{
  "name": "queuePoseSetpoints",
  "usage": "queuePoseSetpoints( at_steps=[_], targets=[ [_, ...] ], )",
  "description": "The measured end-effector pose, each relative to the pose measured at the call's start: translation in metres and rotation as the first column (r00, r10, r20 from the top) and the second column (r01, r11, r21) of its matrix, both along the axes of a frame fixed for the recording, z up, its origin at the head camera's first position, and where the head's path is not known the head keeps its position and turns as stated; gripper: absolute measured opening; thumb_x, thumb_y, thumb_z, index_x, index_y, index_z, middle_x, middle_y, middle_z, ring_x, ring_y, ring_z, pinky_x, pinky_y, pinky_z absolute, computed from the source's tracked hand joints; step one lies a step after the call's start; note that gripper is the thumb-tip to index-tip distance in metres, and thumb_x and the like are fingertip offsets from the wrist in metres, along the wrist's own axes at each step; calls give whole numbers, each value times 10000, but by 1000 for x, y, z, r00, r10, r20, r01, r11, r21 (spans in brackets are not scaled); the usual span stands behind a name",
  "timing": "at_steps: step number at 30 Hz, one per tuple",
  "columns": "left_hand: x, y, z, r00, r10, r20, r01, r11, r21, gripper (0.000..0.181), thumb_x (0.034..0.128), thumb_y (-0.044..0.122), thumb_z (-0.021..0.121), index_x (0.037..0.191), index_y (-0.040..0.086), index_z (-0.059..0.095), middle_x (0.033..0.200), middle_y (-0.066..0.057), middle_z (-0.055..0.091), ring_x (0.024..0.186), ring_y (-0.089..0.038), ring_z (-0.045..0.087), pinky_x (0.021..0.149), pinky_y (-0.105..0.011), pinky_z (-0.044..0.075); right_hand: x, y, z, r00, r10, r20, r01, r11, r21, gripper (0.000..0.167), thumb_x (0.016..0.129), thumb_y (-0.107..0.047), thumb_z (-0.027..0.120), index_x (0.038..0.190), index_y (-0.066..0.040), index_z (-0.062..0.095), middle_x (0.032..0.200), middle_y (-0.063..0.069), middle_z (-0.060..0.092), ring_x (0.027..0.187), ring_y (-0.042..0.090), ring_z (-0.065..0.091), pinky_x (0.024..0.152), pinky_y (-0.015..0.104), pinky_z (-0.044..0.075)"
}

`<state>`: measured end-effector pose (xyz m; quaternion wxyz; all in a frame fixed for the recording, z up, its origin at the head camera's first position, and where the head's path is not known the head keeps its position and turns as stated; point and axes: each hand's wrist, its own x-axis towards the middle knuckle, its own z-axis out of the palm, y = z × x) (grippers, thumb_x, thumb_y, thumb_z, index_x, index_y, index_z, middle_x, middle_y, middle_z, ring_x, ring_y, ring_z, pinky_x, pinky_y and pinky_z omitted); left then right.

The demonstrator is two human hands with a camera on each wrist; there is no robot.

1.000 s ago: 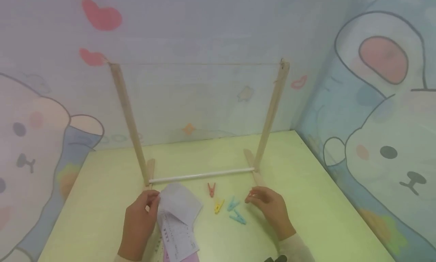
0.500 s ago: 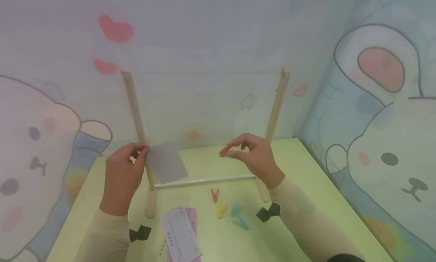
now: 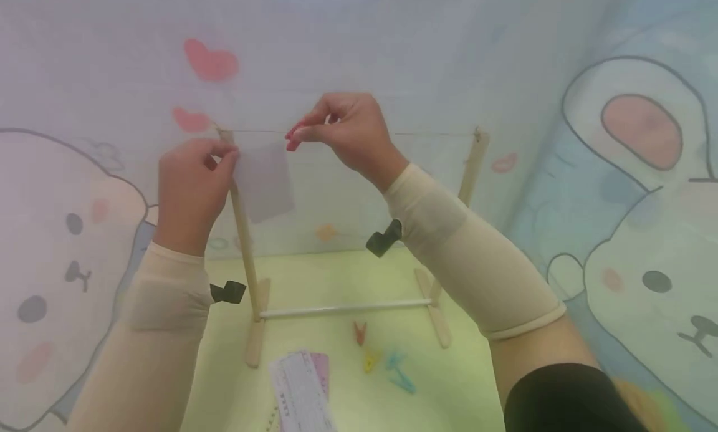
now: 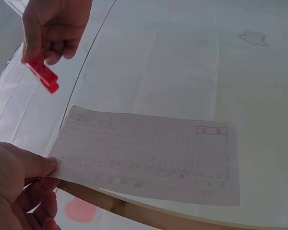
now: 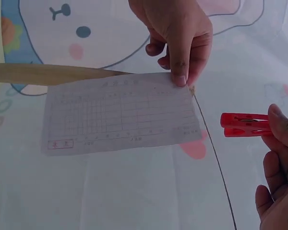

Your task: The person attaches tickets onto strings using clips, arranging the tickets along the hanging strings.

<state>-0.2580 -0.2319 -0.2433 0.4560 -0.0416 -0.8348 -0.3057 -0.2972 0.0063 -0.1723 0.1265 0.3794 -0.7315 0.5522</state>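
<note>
My left hand [image 3: 191,192] pinches the corner of a thin printed paper slip [image 3: 266,182], which hangs just below the string [image 3: 258,131] near the left post. In the left wrist view the slip [image 4: 149,155] shows a printed grid and a small red box. My right hand [image 3: 356,133] pinches a red clothespin [image 3: 293,136] between thumb and fingers, close to the string and right of the slip's upper edge. In the right wrist view the clothespin [image 5: 245,124] points toward the slip [image 5: 120,115], apart from it and from the string [image 5: 216,153].
Two wooden posts [image 3: 244,251] stand on feet joined by a white rod [image 3: 348,308]. On the table [image 3: 449,382] lie more printed slips [image 3: 303,391], a red clothespin [image 3: 359,333], a yellow one [image 3: 369,361] and blue ones [image 3: 402,381]. A patterned wall stands behind.
Both hands have risen from the table to string height, the left carrying the slip and the right the red clothespin. The right hand has also moved left, closer to the slip.
</note>
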Motion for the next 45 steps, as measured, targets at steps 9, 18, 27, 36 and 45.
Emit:
queuePoseSetpoints(
  at_steps=[9,18,27,36,45],
  targets=[
    [-6,15,14,999,0,-44,0,1000,18,169,966,147,685,1035,88,829,888,-95,759,641,-114,461,624,-208,334,-34,-32,21,999,-37,8,36,991,127,109,843,-80,867,769,-97,788,774,-19,775,894,118,684,777,233,432],
    [-6,21,19,999,-3,-32,3,1000,-7,174,971,122,683,1069,75,819,911,-110,745,686,-228,543,645,-259,372,-43,-44,20,999,4,44,-12,984,176,75,853,-56,849,806,-108,824,792,-1,772,893,155,656,798,238,474],
    [-9,29,20,999,12,-44,-14,998,-56,195,987,121,661,1068,19,806,930,-161,754,724,-337,598,692,-401,440,-47,-41,16,1000,2,28,-10,959,283,142,833,-109,873,924,-135,766,900,-28,765,911,109,683,843,237,520],
    [-12,23,13,990,36,-134,-44,997,-56,173,972,132,690,1056,-2,761,918,-152,737,738,-313,603,737,-383,467,-51,-33,15,997,-47,-65,70,912,405,463,895,-229,829,1335,-185,692,1133,-46,758,1103,105,653,958,242,494],
    [25,25,-51,971,47,-236,-46,999,8,283,871,81,793,1144,18,755,984,-181,725,806,-368,582,830,-514,430,-23,46,-33,880,-153,-450,225,968,110,437,930,-242,790,1319,-69,691,1332,47,693,1295,171,579,1131,285,397]
  ],
)
